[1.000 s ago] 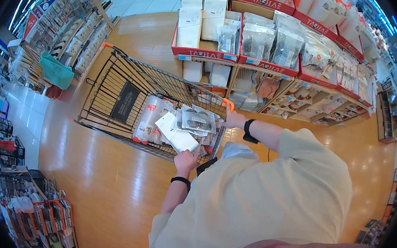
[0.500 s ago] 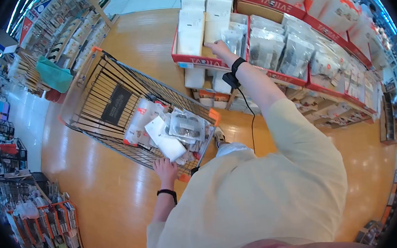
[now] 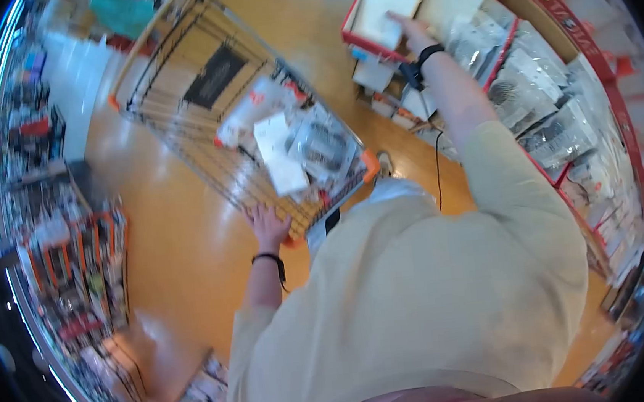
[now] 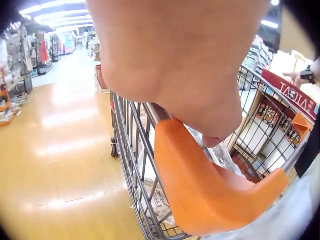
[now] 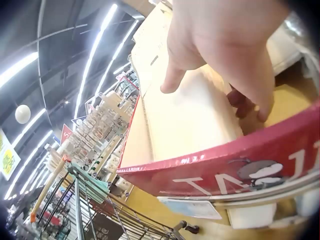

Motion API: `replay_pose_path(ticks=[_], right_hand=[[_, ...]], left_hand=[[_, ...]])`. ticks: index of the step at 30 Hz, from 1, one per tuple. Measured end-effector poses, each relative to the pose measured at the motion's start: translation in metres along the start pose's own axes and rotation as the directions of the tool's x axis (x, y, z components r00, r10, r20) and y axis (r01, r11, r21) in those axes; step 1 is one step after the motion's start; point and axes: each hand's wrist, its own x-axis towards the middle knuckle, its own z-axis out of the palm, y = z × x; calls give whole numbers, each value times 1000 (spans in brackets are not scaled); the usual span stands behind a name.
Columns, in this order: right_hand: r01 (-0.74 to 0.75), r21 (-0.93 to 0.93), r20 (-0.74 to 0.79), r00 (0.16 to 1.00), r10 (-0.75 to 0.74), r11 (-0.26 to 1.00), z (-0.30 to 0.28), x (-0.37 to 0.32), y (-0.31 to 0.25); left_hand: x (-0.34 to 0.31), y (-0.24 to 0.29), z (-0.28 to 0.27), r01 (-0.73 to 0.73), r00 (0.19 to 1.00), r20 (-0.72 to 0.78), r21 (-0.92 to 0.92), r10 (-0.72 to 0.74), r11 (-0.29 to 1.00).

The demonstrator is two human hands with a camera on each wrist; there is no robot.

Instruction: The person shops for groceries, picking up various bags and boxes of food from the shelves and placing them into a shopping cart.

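My right hand (image 3: 421,39) is at a flat white package (image 3: 390,3) in a red-fronted display box (image 3: 369,44). In the right wrist view the thumb lies over the package's top face, while the fingers curl down its side into the gap beside it; the package is between them. My left hand (image 3: 269,227) rests with spread fingers on the rim of the shopping cart (image 3: 179,148), close to an orange corner piece (image 4: 195,185). Inside the cart lie a white package (image 3: 280,155), a clear bag with dark contents (image 3: 321,147) and a bulky white pack (image 3: 253,111).
Clear bags of goods (image 3: 561,134) fill neighbouring display boxes on the right. Shelves (image 3: 75,268) with hanging goods line the left. A teal cloth (image 3: 122,12) hangs beyond the cart. A cord (image 3: 438,168) trails from the right wrist. Wooden floor (image 3: 182,267) surrounds the cart.
My right hand has left the cart's orange corner and reached up to the white packages, then moved left onto one. My left hand has loosened from a grip to spread fingers. The head view has turned.
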Motion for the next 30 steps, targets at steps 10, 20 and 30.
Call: replay_pose_path(ticks=[10,20,30], right_hand=[[259,-85,134,960,-247,962,-22,-8,-20],[600,-53,75,800,-596,798,-2,-259,-35],[262,-648,616,733,289,715,141,-359,180]], left_hand=[[15,6,0,-49,991,-129,-113,34,992],[17,-4,11,-117,973,-226,-268,56,956],[16,-22,25,-334,933,-238,-294,269,896]])
